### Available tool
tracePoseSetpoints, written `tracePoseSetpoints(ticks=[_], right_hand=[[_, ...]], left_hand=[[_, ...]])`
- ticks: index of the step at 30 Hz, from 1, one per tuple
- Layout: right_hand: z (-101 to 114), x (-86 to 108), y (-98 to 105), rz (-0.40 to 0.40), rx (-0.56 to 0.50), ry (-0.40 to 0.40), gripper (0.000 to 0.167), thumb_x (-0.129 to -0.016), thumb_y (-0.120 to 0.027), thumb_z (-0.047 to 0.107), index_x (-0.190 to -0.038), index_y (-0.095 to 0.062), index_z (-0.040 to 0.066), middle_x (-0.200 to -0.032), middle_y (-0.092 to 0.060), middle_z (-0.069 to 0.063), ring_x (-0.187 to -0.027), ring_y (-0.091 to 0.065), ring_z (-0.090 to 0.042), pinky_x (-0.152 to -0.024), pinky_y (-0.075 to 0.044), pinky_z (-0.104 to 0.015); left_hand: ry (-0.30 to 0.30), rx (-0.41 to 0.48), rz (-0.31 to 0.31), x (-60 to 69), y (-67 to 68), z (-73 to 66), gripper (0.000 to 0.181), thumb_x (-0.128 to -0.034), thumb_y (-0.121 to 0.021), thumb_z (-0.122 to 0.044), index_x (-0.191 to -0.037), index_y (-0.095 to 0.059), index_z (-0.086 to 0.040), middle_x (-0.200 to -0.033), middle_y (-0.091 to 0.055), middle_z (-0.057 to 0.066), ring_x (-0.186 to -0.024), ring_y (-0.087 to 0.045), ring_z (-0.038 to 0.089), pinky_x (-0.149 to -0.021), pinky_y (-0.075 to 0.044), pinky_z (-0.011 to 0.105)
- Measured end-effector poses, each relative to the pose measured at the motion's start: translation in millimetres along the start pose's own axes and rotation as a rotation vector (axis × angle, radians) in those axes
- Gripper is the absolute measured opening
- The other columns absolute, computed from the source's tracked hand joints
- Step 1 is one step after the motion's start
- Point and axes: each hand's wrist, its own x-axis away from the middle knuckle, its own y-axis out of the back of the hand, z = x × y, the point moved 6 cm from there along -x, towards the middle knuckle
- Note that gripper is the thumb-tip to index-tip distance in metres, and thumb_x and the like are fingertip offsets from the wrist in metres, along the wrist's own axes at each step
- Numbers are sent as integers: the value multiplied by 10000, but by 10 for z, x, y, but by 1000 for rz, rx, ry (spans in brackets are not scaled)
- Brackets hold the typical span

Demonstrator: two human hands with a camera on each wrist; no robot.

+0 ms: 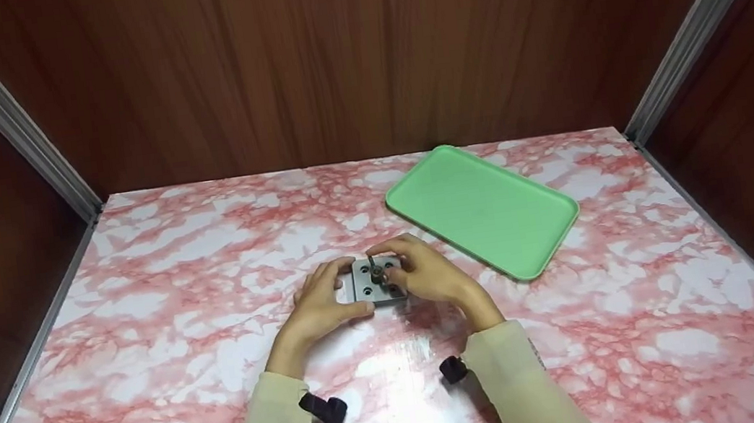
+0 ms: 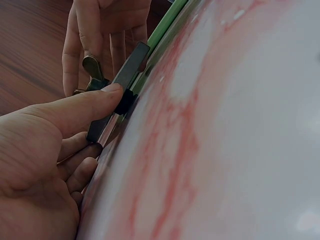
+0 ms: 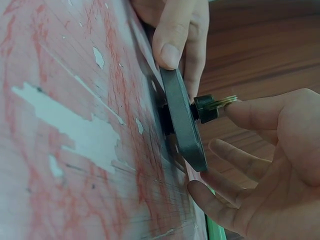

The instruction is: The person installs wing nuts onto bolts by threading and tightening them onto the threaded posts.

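A grey square metal plate (image 1: pixel 362 283) with corner holes lies flat in front of me, slightly raised on a dark stub (image 3: pixel 167 120) beneath it. From its middle rises a wing nut (image 1: pixel 376 274), with brass-coloured wings on a dark base. My left hand (image 1: pixel 320 306) grips the plate's left side, thumb on the near edge and fingers at the far edge. My right hand (image 1: pixel 428 270) has thumb and forefinger on the wings of the nut. In the right wrist view the thumb touches one wing, while the other fingers (image 3: pixel 240 160) are spread near the plate's edge.
A light green tray (image 1: pixel 486 211) lies at an angle behind and to the right of the plate. The table (image 1: pixel 178 303) has a red and white marbled top, and dark wood-grain panels (image 1: pixel 257 74) stand at the back and both sides.
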Motion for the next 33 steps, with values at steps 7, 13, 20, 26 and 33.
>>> tracePoseSetpoints(ticks=[7,13,20,26,33], right_hand=[[0,4,16,1,-8,-13,458,-986,-660,62,-1436,-654,150,-1462,-594,-124,-1349,-552,-319,-1160,-416,-550],[0,5,17,6,-28,-8,454,-989,-706,95,-1438,-648,133,-1442,-601,-126,-1280,-578,-318,-1107,-463,-529],[11,3,30,4,-24,28,467,-973,-735,77,-1431,-641,79,-1422,-604,-170,-1256,-566,-346,-1099,-446,-548],[-6,-4,25,5,-27,18,496,-964,-757,98,-1443,-631,70,-1422,-602,-171,-1169,-570,-345,-1053,-464,-533],[-9,-10,17,2,-30,15,502,-949,-784,121,-1428,-642,73,-1360,-619,-169,-1068,-567,-340,-967,-470,-468]], left_hand=[[4,25,5,-8,4,0,881,-753,-946,-289,-1529,-534,-223,-1471,-555,-3,-1266,-496,246,-1130,-209,568],[8,27,6,-6,1,7,888,-754,-945,-288,-1535,-526,-224,-1467,-555,-6,-1265,-494,248,-1124,-213,561],[5,1,0,-15,-7,14,907,-739,-940,-291,-1541,-522,-224,-1403,-576,14,-1245,-493,246,-1101,-256,548],[8,-6,0,-18,-9,15,909,-741,-938,-288,-1544,-517,-223,-1410,-575,17,-1258,-493,245,-1118,-254,547],[8,-5,-5,-18,-7,20,902,-738,-940,-282,-1536,-526,-223,-1412,-579,20,-1259,-496,251,-1112,-264,538]])
